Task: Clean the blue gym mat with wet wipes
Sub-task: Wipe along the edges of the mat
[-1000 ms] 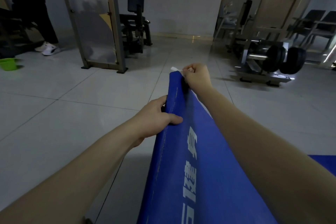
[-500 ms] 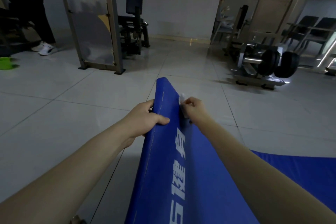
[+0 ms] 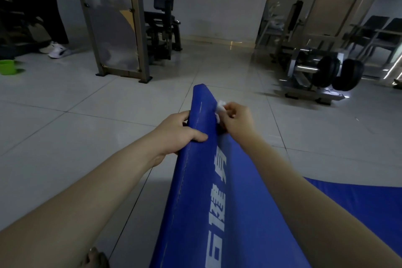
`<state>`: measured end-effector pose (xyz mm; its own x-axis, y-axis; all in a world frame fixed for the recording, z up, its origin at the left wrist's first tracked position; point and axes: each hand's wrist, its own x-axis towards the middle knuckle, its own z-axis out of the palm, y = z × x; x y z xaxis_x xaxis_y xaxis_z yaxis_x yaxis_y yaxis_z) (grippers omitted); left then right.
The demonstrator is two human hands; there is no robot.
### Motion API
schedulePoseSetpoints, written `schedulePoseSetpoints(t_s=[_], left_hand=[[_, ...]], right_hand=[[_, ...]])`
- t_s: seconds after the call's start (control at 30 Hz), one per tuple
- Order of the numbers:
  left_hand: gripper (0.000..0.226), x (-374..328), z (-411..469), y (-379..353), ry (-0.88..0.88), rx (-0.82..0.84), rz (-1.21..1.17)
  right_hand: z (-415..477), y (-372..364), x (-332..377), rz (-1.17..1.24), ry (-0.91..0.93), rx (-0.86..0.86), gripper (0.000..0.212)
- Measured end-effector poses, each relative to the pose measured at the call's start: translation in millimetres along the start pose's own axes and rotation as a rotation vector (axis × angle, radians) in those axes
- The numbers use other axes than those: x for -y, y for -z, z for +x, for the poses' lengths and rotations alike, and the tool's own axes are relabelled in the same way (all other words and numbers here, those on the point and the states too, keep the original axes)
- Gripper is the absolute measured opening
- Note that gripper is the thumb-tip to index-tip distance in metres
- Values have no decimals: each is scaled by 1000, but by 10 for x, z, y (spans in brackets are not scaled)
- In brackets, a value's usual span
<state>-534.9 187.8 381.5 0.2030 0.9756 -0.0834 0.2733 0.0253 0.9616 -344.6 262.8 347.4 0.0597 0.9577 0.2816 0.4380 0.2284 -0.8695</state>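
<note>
The blue gym mat (image 3: pixel 237 213) with white lettering is tilted up on its left edge and runs from the bottom of the view toward the middle. My left hand (image 3: pixel 177 132) grips that raised edge, thumb on top. My right hand (image 3: pixel 237 118) pinches a small white wet wipe (image 3: pixel 220 107) and holds it against the mat's upper right edge, just short of the far corner. A flat part of the mat (image 3: pixel 356 206) lies on the floor at the right.
Pale floor tiles (image 3: pixel 87 137) surround the mat. A metal-framed machine (image 3: pixel 115 35) and a black seat machine (image 3: pixel 163 22) stand behind. A weight rack with black discs (image 3: pixel 335 74) is at right. A person's legs (image 3: pixel 52 28) and a green bowl (image 3: pixel 7 66) are at far left.
My right hand drew the wipe back from the mat's far corner along the top edge toward me and sits just past my left hand. The left hand kept its grip.
</note>
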Motion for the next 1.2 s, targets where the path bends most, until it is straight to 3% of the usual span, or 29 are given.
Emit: schedulePoseSetpoints(t_s=[0.13,0.2,0.3,0.4,0.5,0.6,0.67,0.77,0.87,0.93,1.03,1.1,1.17,1.2], left_hand=[[36,12,13,-13,5,10,-11],[34,14,32,-24,-4,3,-22],[29,14,45,-30,-17,0,-49],[29,-4,37,-27,-38,-7,-67],[33,8,12,-21,-21,-14,-122],[31,7,17,-37,-15,-10,-107],[26,26,34,-58,-11,-43,-106],[14,35,71,-93,-27,-135,-79],[11,45,99,-96,-49,-216,-96],[12,38,116,-74,-51,-246,-145],[13,31,122,-31,-38,-265,-236],[13,44,125,-20,-25,-267,-265],[13,73,135,-28,-12,-273,-269],[14,89,139,-32,-7,-285,-266]], right_hand=[[-35,-18,-428,-269,-393,10,32],[-118,-58,-337,-155,-304,-8,31],[-401,-143,-17,196,-21,36,30],[-695,-183,-90,115,156,5,25],[-782,-14,-535,-229,-93,-34,33],[-825,80,-692,-324,-352,-13,35],[-847,-12,-475,-211,-259,9,35],[-907,-202,54,9,95,84,29],[-1019,-269,70,17,289,61,23],[-1061,-206,-339,-52,154,-12,24],[-1187,65,-1173,-326,-410,55,18],[-1317,154,-1440,-387,-727,129,15],[-1381,19,-1277,-293,-767,137,15],[-1391,-105,-1081,-224,-665,120,18]])
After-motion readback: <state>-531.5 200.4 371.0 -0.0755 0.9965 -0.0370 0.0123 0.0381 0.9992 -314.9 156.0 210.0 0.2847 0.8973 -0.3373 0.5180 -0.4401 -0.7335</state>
